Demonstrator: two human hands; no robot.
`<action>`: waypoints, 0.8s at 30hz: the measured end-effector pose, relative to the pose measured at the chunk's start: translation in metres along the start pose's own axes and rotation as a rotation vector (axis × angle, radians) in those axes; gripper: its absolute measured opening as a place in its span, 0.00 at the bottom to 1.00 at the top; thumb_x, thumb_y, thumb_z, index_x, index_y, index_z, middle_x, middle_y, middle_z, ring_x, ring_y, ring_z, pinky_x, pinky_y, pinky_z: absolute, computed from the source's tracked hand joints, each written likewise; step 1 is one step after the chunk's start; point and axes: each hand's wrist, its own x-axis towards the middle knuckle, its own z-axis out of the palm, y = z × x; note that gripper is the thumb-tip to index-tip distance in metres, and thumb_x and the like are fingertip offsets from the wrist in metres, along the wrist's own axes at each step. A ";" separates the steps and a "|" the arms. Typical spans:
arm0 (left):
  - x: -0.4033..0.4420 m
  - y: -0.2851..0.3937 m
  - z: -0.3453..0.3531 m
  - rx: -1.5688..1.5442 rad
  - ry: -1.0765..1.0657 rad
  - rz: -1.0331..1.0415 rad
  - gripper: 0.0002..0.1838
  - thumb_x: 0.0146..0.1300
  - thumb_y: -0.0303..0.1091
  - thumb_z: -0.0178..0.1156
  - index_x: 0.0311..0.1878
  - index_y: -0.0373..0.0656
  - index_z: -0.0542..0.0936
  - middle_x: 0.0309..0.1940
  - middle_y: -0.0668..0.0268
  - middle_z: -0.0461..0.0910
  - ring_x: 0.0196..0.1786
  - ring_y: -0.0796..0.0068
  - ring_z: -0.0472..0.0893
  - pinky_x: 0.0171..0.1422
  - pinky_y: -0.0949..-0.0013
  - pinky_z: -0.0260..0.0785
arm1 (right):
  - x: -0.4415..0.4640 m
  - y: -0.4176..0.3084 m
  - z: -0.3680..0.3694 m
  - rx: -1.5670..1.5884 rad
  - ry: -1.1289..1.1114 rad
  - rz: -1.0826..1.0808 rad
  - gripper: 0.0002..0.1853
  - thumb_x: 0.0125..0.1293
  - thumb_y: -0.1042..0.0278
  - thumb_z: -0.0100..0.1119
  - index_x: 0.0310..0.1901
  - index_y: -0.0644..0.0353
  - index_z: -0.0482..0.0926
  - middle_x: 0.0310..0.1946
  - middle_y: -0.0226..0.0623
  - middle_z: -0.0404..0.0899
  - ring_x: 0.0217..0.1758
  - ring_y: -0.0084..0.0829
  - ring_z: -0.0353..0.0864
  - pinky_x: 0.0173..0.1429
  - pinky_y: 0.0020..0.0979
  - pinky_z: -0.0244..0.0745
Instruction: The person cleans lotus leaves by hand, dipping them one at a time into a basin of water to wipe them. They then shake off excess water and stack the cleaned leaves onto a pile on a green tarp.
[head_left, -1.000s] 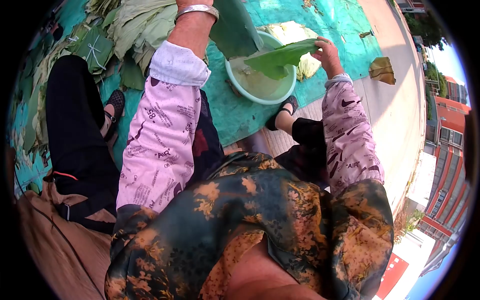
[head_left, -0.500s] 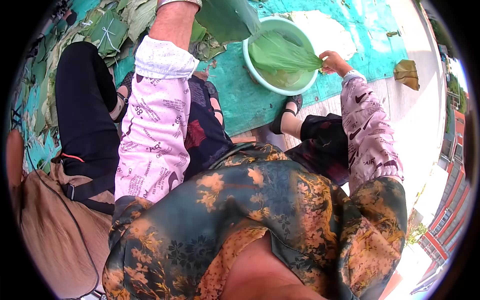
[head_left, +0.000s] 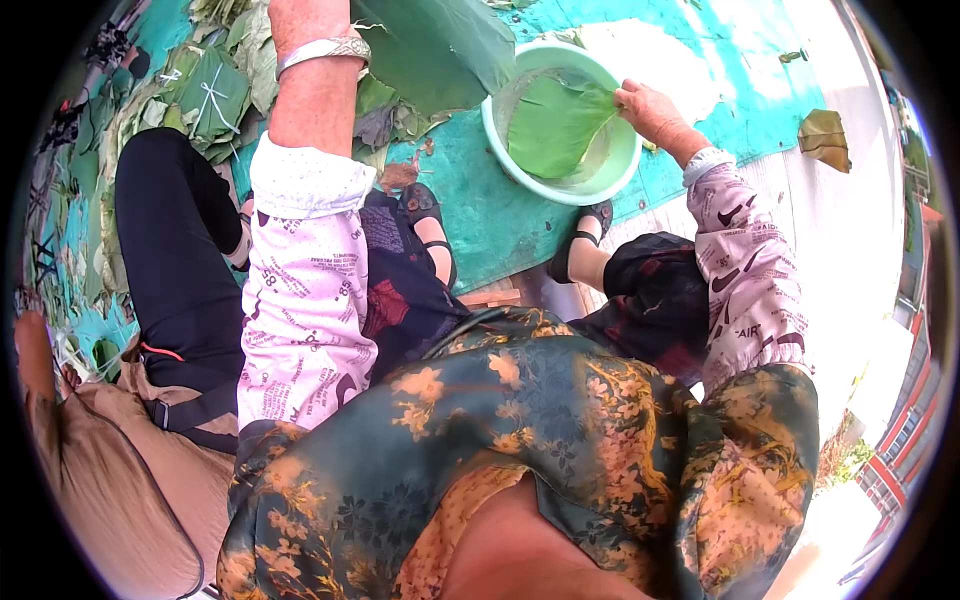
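Observation:
The thumb and fingers of my right hand pinch the gathered edge of a broad green leaf. That leaf lies spread inside a pale green basin, which seems to hold some liquid. At the top edge, only the wrist end of my left hand shows, above a silver bracelet; its fingers are out of frame. Beside that wrist hangs a larger dark green leaf, reaching to the basin's left rim. What holds this leaf up is hidden.
A turquoise sheet covers the ground. Piled leaves and a tied leaf bundle lie at the upper left. White sheet material is behind the basin, a brown leaf piece far right. Another person's dark-clothed leg is at left.
My right hand has shifted slightly up and left, and the leaf in the basin now lies flatter and wider. My left wrist has moved up and left, bringing the bracelet fully into view.

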 end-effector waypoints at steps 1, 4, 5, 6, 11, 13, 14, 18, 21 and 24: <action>-0.001 -0.005 0.002 0.010 0.172 0.076 0.09 0.58 0.26 0.54 0.41 0.34 0.76 0.34 0.63 0.78 0.35 0.72 0.77 0.43 0.73 0.68 | 0.001 0.001 -0.010 -0.016 0.057 -0.030 0.06 0.52 0.71 0.54 0.34 0.57 0.75 0.38 0.39 0.72 0.43 0.42 0.73 0.47 0.36 0.70; -0.009 0.017 0.001 0.034 0.145 -0.105 0.24 0.55 0.25 0.60 0.54 0.28 0.67 0.47 0.56 0.74 0.48 0.70 0.74 0.55 0.68 0.65 | 0.012 0.042 -0.026 0.267 0.306 0.085 0.08 0.53 0.66 0.58 0.35 0.57 0.75 0.33 0.37 0.74 0.39 0.39 0.74 0.44 0.34 0.70; -0.018 0.024 0.006 0.020 0.137 -0.115 0.25 0.55 0.25 0.60 0.55 0.27 0.65 0.48 0.56 0.73 0.48 0.70 0.74 0.55 0.67 0.65 | 0.013 0.047 -0.038 0.500 0.248 0.317 0.11 0.54 0.64 0.59 0.38 0.58 0.75 0.30 0.37 0.75 0.36 0.34 0.75 0.43 0.33 0.70; -0.025 0.030 0.014 0.006 0.126 -0.126 0.26 0.55 0.24 0.59 0.56 0.27 0.63 0.49 0.56 0.72 0.49 0.69 0.73 0.55 0.67 0.65 | 0.014 0.066 -0.043 0.560 0.345 0.323 0.12 0.56 0.63 0.58 0.39 0.59 0.75 0.30 0.36 0.77 0.33 0.28 0.75 0.40 0.29 0.72; -0.025 0.023 0.011 0.004 0.140 -0.140 0.17 0.56 0.25 0.58 0.49 0.31 0.70 0.43 0.61 0.75 0.44 0.73 0.74 0.52 0.70 0.66 | 0.004 0.104 -0.070 1.430 0.817 0.693 0.12 0.62 0.65 0.55 0.43 0.63 0.72 0.34 0.34 0.75 0.35 0.24 0.75 0.37 0.23 0.74; -0.031 0.031 0.018 0.025 0.100 -0.175 0.14 0.58 0.25 0.57 0.47 0.32 0.71 0.42 0.61 0.75 0.44 0.72 0.75 0.52 0.70 0.66 | -0.001 0.136 -0.061 1.613 0.998 0.769 0.12 0.61 0.66 0.55 0.43 0.63 0.71 0.36 0.35 0.75 0.35 0.26 0.75 0.36 0.26 0.75; -0.031 0.031 0.017 0.039 0.078 -0.173 0.14 0.58 0.26 0.57 0.47 0.32 0.71 0.42 0.61 0.76 0.44 0.72 0.75 0.52 0.70 0.66 | -0.002 0.149 -0.052 1.705 1.091 0.801 0.12 0.61 0.67 0.55 0.44 0.63 0.71 0.36 0.36 0.75 0.35 0.28 0.75 0.36 0.27 0.76; -0.033 0.029 0.025 0.091 0.057 -0.200 0.14 0.59 0.27 0.57 0.46 0.32 0.71 0.43 0.61 0.75 0.45 0.72 0.75 0.53 0.69 0.66 | -0.008 0.195 0.018 1.875 1.216 0.970 0.09 0.61 0.72 0.53 0.43 0.64 0.70 0.37 0.39 0.74 0.37 0.35 0.76 0.39 0.31 0.77; -0.029 0.023 0.041 0.137 0.048 -0.242 0.14 0.59 0.28 0.57 0.46 0.33 0.71 0.43 0.61 0.76 0.45 0.73 0.75 0.52 0.70 0.66 | -0.021 0.201 0.093 1.869 1.084 1.280 0.09 0.60 0.74 0.51 0.42 0.66 0.69 0.36 0.44 0.74 0.34 0.39 0.77 0.37 0.36 0.77; -0.035 0.022 0.059 0.172 0.041 -0.255 0.14 0.59 0.28 0.57 0.47 0.33 0.71 0.43 0.61 0.76 0.44 0.73 0.75 0.51 0.71 0.67 | -0.040 0.187 0.146 1.858 0.834 1.501 0.11 0.57 0.78 0.49 0.42 0.69 0.69 0.35 0.48 0.74 0.31 0.41 0.78 0.35 0.38 0.76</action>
